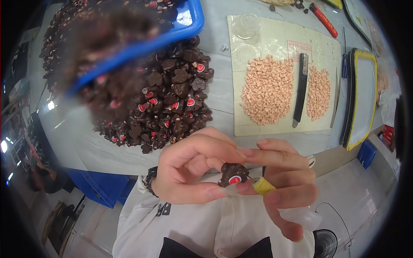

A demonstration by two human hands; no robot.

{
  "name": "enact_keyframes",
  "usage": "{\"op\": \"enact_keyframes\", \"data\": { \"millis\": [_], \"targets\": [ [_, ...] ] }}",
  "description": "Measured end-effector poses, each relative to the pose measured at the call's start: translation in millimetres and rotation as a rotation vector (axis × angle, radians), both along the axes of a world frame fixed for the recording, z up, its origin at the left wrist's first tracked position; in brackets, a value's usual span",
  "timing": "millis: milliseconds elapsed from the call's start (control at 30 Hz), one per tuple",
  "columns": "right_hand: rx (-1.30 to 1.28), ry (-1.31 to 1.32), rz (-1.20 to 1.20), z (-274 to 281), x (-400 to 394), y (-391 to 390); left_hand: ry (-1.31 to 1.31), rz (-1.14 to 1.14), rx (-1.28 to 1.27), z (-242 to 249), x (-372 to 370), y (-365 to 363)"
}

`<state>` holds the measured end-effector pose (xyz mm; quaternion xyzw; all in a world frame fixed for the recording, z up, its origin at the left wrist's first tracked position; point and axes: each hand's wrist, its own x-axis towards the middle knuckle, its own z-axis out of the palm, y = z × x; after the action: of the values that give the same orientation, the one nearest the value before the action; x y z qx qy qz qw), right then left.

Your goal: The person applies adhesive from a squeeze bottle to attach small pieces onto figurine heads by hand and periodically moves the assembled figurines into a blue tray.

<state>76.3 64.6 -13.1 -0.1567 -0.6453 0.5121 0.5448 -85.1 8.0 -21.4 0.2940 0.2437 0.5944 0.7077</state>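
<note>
Between the thumb and fingers of my left hand is a small dark brown figure piece, its red oval patch facing up toward the camera. My right hand grips a small needle-tip bottle with a yellow-wrapped neck and a translucent body, partly hidden by the fingers. Its thin dark tip points at the side of the piece, and my right fingertips come up close to it. Just beyond my hands lies a large heap of similar brown pieces, many with red patches.
A blue tray, partly blurred, overlaps the heap with a smear of pieces. On a cream mat lie two piles of tiny peach-coloured parts, a black-handled knife and a clear cup. A red cutter and yellow-edged frame sit right.
</note>
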Motion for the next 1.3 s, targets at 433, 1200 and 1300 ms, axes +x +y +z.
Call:
{"op": "enact_keyframes", "data": {
  "millis": [433,1200,1300],
  "targets": [
    [-0.046,-0.139,0.125,3,12,-3,-0.047,0.044,-0.169,7,6,-5],
    [0.406,-0.265,-0.586,-36,54,-17,-0.229,0.240,-0.300,3,2,-3],
    [0.301,-0.917,-0.585,-37,72,-4,-0.224,0.226,-0.381,5,0,0]
  ]
}}
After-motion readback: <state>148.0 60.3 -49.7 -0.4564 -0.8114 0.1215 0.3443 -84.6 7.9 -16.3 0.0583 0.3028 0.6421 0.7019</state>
